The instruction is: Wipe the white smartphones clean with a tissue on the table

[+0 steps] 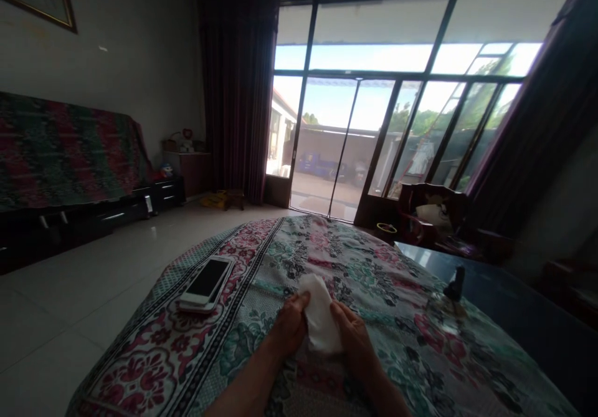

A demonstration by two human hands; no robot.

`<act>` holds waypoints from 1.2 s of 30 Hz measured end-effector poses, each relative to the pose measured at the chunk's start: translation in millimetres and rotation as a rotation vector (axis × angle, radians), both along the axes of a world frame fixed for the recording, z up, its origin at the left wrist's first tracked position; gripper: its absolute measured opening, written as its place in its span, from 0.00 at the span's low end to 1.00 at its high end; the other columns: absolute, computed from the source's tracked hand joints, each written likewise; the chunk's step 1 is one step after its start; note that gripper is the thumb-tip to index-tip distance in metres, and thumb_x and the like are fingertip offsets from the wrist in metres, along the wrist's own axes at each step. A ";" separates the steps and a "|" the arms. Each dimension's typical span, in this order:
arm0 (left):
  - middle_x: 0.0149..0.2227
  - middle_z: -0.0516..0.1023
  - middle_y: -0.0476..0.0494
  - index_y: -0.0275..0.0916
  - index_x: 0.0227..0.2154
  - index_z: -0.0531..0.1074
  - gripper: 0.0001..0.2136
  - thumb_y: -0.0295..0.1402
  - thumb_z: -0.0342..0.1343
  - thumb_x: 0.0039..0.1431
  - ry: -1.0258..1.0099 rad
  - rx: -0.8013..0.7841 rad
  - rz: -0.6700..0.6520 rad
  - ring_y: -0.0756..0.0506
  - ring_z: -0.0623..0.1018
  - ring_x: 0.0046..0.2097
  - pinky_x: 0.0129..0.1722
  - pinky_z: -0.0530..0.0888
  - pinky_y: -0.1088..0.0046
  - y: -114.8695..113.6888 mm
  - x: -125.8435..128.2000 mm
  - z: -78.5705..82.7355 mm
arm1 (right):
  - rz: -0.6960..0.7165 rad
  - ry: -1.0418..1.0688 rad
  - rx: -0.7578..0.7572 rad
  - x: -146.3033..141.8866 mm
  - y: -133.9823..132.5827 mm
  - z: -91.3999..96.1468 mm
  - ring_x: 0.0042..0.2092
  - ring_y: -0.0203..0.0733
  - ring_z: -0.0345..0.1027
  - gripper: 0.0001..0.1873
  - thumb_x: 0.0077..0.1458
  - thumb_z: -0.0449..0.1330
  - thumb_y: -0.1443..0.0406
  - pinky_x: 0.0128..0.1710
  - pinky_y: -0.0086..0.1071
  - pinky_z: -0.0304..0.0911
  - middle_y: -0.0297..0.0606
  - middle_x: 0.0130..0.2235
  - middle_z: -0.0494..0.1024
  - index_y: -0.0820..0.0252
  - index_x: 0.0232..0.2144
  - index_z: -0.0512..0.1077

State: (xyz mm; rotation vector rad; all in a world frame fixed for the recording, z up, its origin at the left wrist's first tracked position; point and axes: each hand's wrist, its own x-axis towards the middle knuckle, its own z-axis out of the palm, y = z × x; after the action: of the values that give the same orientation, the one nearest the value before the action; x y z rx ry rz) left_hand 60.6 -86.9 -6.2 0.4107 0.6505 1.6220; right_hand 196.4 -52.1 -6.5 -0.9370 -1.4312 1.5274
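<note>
My left hand (pixel 289 325) and my right hand (pixel 352 336) hold a folded white cloth (pixel 320 317) upright between them, pinching it from both sides. Both hands rest low over a floral cloth cover (pixel 327 255) in red, green and grey. Left of my left hand, a white smartphone (pixel 207 283) lies with its dark screen up, on top of another pale flat item on the cover. Neither hand touches the phone.
A dark glass tabletop (pixel 471 286) with a small capped glass bottle (pixel 452 298) borders the cover on the right. A tiled floor (pixel 79 280) lies to the left, below a sofa (pixel 60 155) with a patterned throw. Ahead stand glass doors (pixel 341 143) and a wooden chair (pixel 432 214).
</note>
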 end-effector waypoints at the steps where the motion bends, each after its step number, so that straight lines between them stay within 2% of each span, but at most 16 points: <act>1: 0.33 0.82 0.39 0.35 0.36 0.76 0.07 0.29 0.60 0.54 0.008 0.013 -0.005 0.40 0.80 0.43 0.46 0.73 0.67 -0.1 0.3 0.0 | 0.002 0.014 -0.004 0.2 -0.5 1.2 0.32 0.48 0.73 0.25 0.43 0.64 0.46 0.29 0.35 0.68 0.37 0.30 0.80 0.58 0.35 0.79; 7: 0.34 0.81 0.40 0.34 0.38 0.75 0.12 0.27 0.61 0.48 0.082 0.091 -0.074 0.41 0.79 0.42 0.45 0.72 0.68 -5.0 1.6 -0.5 | -0.043 0.054 -0.030 -2.2 -0.2 -1.0 0.31 0.47 0.73 0.25 0.40 0.66 0.47 0.29 0.34 0.68 0.37 0.30 0.80 0.58 0.36 0.78; 12: 0.31 0.81 0.43 0.35 0.39 0.76 0.14 0.26 0.61 0.46 0.165 0.087 -0.135 0.44 0.79 0.36 0.39 0.72 0.71 -7.4 0.9 -5.6 | -0.102 0.149 -0.064 -1.7 2.7 -11.2 0.30 0.45 0.71 0.24 0.42 0.66 0.50 0.28 0.32 0.66 0.36 0.29 0.79 0.60 0.38 0.76; 16: 0.28 0.81 0.45 0.35 0.36 0.77 0.14 0.25 0.62 0.42 0.233 0.054 -0.122 0.47 0.77 0.30 0.34 0.71 0.74 -8.1 0.8 -8.6 | -0.118 0.179 -0.080 -0.5 2.7 -9.9 0.29 0.43 0.71 0.24 0.41 0.67 0.51 0.27 0.31 0.65 0.37 0.29 0.79 0.61 0.37 0.75; 21: 0.28 0.80 0.46 0.33 0.37 0.77 0.17 0.24 0.61 0.38 0.295 0.047 -0.092 0.49 0.75 0.28 0.32 0.69 0.74 -7.2 4.3 -10.5 | -0.160 0.146 -0.053 -0.9 0.1 -1.7 0.29 0.44 0.71 0.26 0.36 0.68 0.51 0.27 0.32 0.66 0.37 0.29 0.79 0.61 0.36 0.75; 26: 0.32 0.79 0.44 0.33 0.41 0.75 0.21 0.29 0.61 0.39 0.377 0.014 -0.047 0.48 0.76 0.31 0.32 0.70 0.74 -8.3 0.1 -3.7 | -0.232 0.035 0.009 0.9 4.6 -0.7 0.32 0.44 0.72 0.24 0.38 0.64 0.52 0.28 0.31 0.65 0.38 0.33 0.79 0.62 0.35 0.74; 32: 0.38 0.79 0.40 0.33 0.49 0.69 0.27 0.36 0.63 0.43 0.559 -0.115 0.086 0.47 0.79 0.34 0.33 0.71 0.74 -14.4 -21.0 8.3 | -0.414 -0.303 0.220 17.4 23.2 -5.0 0.37 0.48 0.74 0.21 0.39 0.56 0.54 0.35 0.34 0.66 0.42 0.36 0.80 0.60 0.34 0.74; 36: 0.40 0.80 0.37 0.31 0.51 0.68 0.24 0.35 0.56 0.50 0.756 -0.164 0.168 0.46 0.80 0.36 0.36 0.73 0.72 -12.2 -29.0 10.2 | -0.452 -0.460 0.264 24.2 28.6 -4.7 0.37 0.48 0.74 0.19 0.40 0.54 0.57 0.38 0.35 0.65 0.41 0.35 0.80 0.59 0.35 0.74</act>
State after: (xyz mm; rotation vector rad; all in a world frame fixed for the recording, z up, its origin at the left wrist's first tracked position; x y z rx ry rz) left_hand 31.6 -99.1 4.0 0.8789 1.4043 1.5348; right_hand 220.5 -23.6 -11.2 -1.3887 -1.5478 0.7992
